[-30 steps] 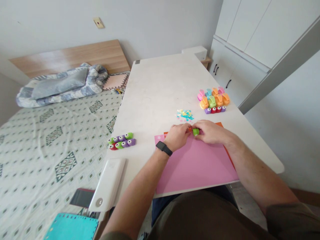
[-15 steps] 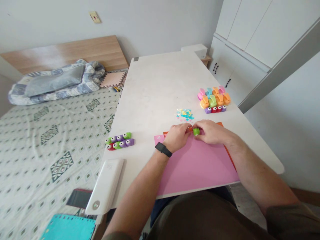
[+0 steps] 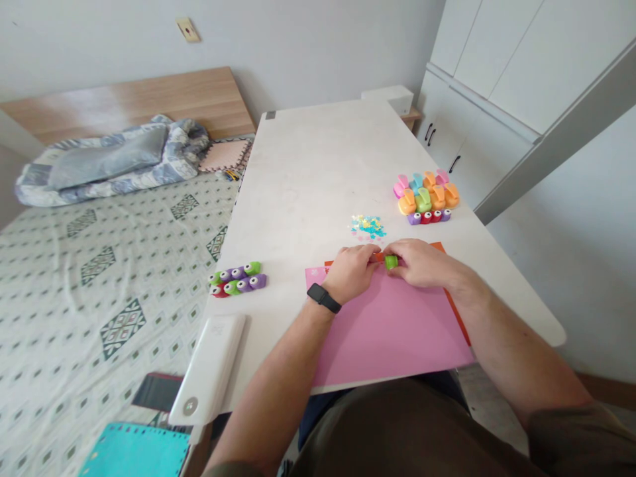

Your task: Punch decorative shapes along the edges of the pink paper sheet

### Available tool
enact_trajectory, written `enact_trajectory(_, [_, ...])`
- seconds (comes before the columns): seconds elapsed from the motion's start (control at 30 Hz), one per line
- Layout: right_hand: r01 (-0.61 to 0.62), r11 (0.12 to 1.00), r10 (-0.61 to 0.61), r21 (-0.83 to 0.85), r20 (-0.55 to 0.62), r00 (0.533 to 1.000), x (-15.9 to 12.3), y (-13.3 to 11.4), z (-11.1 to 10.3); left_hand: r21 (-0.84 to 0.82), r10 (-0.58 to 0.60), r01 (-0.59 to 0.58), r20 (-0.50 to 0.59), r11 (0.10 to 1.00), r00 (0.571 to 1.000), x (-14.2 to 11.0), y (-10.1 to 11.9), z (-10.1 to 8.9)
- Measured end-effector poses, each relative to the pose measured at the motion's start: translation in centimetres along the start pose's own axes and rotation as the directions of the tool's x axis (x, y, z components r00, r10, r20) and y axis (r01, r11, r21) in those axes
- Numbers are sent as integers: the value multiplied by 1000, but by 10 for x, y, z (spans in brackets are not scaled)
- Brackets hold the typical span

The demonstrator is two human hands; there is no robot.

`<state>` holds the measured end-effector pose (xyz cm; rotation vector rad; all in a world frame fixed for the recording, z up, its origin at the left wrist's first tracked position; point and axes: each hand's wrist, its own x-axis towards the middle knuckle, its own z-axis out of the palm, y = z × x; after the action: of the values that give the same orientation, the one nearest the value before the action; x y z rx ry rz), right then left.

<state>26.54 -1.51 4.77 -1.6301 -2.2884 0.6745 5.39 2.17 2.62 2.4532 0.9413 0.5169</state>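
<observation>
A green craft paper punch [image 3: 391,262] is gripped between the thumb and fingers of my right hand [image 3: 422,260], at the far edge of the pink paper [image 3: 387,331]. Close beside it, my left hand [image 3: 352,270] pinches that same far edge; its fingertips partly hide the paper there. Under the pink sheet lies orange paper [image 3: 458,318], showing along the right side and the far edge. Small cut-out shapes [image 3: 368,226] in blue, yellow and pink lie in a pile just beyond my hands.
More small punches [image 3: 238,279] stand in two rows at the left of the white table [image 3: 308,165]. Larger coloured punches [image 3: 427,195] are grouped at the right. A long white device [image 3: 211,368] sits at the near left edge, next to the bed [image 3: 163,278].
The green punch has tilted or shifted very slightly in my right hand. Both hands stay at the paper's far edge; the view moves a little.
</observation>
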Motion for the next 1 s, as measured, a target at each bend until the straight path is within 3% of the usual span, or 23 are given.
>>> enact_trajectory(1.0, [35,998,-37,-61,-31,999,2,0,6,-35,42,-42,-2,999,999,-5,8,-5])
